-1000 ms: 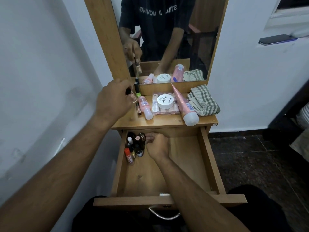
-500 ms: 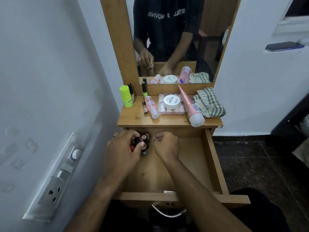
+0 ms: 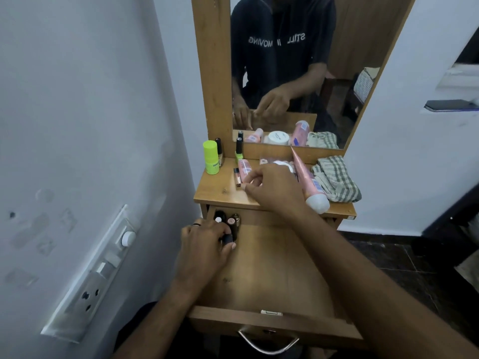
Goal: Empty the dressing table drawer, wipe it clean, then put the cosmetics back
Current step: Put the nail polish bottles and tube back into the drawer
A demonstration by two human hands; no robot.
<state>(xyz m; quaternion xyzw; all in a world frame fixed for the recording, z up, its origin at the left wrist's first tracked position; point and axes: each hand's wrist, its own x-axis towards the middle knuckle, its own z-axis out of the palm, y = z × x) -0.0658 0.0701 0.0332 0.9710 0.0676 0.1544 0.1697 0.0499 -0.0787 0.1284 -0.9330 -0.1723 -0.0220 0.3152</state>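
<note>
The wooden drawer (image 3: 272, 270) is pulled out below the tabletop (image 3: 220, 187). Several small dark bottles (image 3: 234, 221) stand in its far left corner. My left hand (image 3: 204, 247) is shut on a black-capped small bottle (image 3: 228, 238) there. My right hand (image 3: 272, 189) hovers over the tabletop with curled fingers beside a pink bottle (image 3: 243, 168); whether it holds anything is hidden. Also on top are a lime-green bottle (image 3: 211, 158), a green nail polish (image 3: 238, 151), a long pink tube (image 3: 308, 182) and a checked cloth (image 3: 337, 180).
A mirror (image 3: 298, 73) rises behind the tabletop and reflects both hands. A switchboard (image 3: 98, 268) is on the left wall. A phone (image 3: 451, 105) lies on a ledge at right. The drawer's metal handle (image 3: 268, 344) faces me.
My right hand rose from the drawer to the tabletop near the pink bottle. My left hand came down from the top into the drawer and stays on the small bottles.
</note>
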